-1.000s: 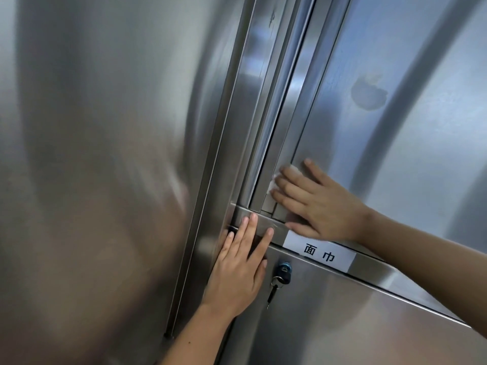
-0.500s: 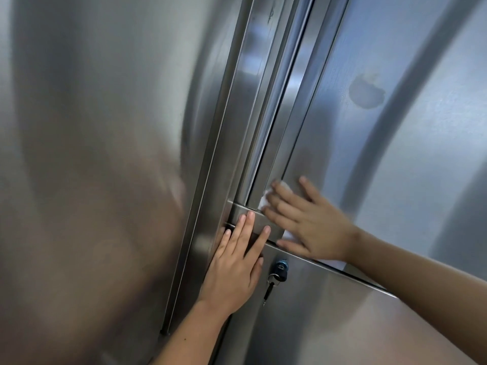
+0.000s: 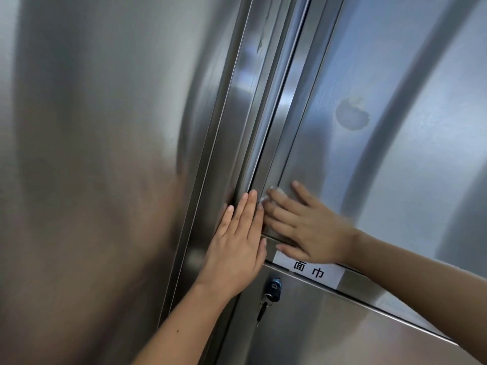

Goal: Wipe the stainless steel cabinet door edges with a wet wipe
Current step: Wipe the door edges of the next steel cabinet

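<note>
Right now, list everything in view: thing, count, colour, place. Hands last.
upper door: one, steel grey, upper right
lower door: one, steel grey, lower right
side panel: one, steel grey, left
edge strips: several, steel grey, vertical, centre
smudge: one, dull grey, on upper door
label: one, white, black characters, between the doors
lock: one, blue, key hanging, below label's left end
wet wipe: one, white, upper door's lower-left corner
left hand: one, flat on strips
right hand: one, flat, pressing wipe

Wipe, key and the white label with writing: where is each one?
wipe (image 3: pixel 275 191), head view, on the white corner that shows.
key (image 3: pixel 262 312), head view, on its dark hanging blade.
label (image 3: pixel 308 269), head view, on its white middle between the characters.
</note>
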The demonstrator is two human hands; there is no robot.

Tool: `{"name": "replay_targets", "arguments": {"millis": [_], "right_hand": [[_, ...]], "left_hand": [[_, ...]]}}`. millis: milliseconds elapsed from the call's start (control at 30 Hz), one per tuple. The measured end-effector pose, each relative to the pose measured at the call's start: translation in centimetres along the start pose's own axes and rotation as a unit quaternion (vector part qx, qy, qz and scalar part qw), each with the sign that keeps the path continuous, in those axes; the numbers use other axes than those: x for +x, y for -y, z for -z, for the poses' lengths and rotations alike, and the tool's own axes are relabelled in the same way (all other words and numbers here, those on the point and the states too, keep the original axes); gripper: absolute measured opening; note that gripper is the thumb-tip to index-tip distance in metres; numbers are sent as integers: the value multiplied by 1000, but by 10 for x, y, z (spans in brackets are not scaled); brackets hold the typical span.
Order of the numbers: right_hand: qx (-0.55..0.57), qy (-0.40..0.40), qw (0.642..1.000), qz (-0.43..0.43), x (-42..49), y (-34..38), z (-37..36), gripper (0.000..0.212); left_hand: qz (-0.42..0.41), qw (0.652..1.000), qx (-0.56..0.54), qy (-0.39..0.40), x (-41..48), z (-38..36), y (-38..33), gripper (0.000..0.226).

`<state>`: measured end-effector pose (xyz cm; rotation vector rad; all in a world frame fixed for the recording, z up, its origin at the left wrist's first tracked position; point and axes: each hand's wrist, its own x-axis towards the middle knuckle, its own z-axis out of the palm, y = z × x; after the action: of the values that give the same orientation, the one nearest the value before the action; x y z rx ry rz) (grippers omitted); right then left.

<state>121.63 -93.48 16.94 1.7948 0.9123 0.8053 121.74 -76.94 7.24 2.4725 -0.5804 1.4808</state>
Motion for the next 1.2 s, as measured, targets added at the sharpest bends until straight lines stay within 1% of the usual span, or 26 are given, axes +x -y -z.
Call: {"name": "replay_targets", "arguments": {"millis": [67,133,167,233,300,400,500,567,600,667,767,900,967,1033,1200], "right_hand": [[-6,3,999,35,1,0,3,56],[-14,-10,998,58,4,-17,8,52],[-20,-21,998,49,7,-30,11,51],[-33,-36,999,-3,13,-65,20,48],[-41,-38,998,-39,15,-88,28,47],[-41,-40,997,-47,12,-81,25,51],[-20,-38,999,-7,10,-67,22,52],[-25,-37,999,22,11,-79,26,49],[-29,-40,999,18,13,-90,29,47],[-35,-51,998,-26,18,-118,38,43],[-50,-56,994,-83,23,-149,51,43],[-41,-81,993,-79,23,-141,48,45],[-26,-74,995,-63,23,-141,48,44],[-30,-63,996,-63,25,-154,55,43],[-46,-52,987,-143,35,-200,78,49]], "left_hand": [[-15,1000,7,-10,-7,-2,2,52],[-25,999,18,-16,-8,-3,3,52],[-25,999,22,-18,-6,-2,4,52],[-24,999,31,-27,3,1,4,53],[-27,998,43,-41,16,4,4,52],[-24,997,60,-48,35,12,5,53],[-15,996,76,-39,49,17,4,56],[-16,996,86,-34,54,19,5,57],[-16,995,89,-33,56,20,5,58],[-17,994,98,-38,62,22,6,60],[-13,993,111,-43,77,26,4,62],[-14,989,134,-63,102,33,4,64],[-19,985,150,-80,115,38,5,63],[-16,984,156,-82,128,46,6,64],[-12,979,177,-95,149,54,7,64]]}}
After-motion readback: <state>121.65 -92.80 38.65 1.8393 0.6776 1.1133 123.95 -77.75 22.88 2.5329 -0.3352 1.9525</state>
